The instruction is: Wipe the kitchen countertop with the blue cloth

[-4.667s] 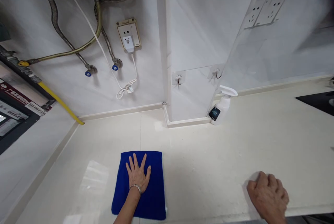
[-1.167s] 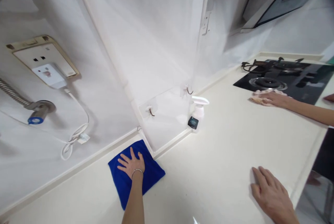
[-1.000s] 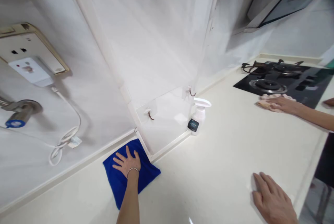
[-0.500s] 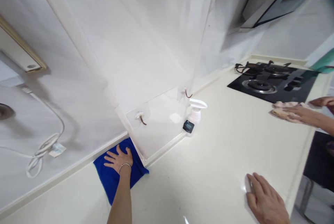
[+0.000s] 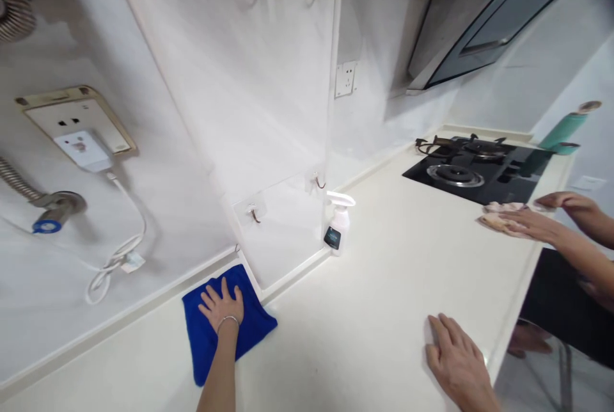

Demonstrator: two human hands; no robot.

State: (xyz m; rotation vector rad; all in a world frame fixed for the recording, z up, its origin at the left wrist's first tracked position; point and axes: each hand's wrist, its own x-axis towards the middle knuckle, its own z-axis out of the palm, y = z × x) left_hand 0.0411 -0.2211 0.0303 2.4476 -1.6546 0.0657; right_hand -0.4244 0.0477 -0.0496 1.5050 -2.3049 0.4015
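My left hand (image 5: pixel 222 305) lies flat with fingers spread on a blue cloth (image 5: pixel 201 341). The cloth is pressed onto the cream countertop (image 5: pixel 364 309), in the corner where the wall meets a white pillar (image 5: pixel 268 111). A bracelet circles that wrist. My right hand (image 5: pixel 455 361) rests flat on the counter near its front edge, fingers stretched out and holding nothing.
A white spray bottle (image 5: pixel 337 231) stands at the pillar's foot. A black gas hob (image 5: pixel 474 169) sits at the far right under a range hood (image 5: pixel 489 15). Another person's hand (image 5: pixel 515 223) presses a pale cloth (image 5: pixel 494 217) onto the counter beside it. A socket (image 5: pixel 77 127) and cable hang on the left wall.
My left hand has pushed the blue cloth from the open counter into the corner by the pillar. My view has risen. The other person's hand has drawn its cloth back from the hob.
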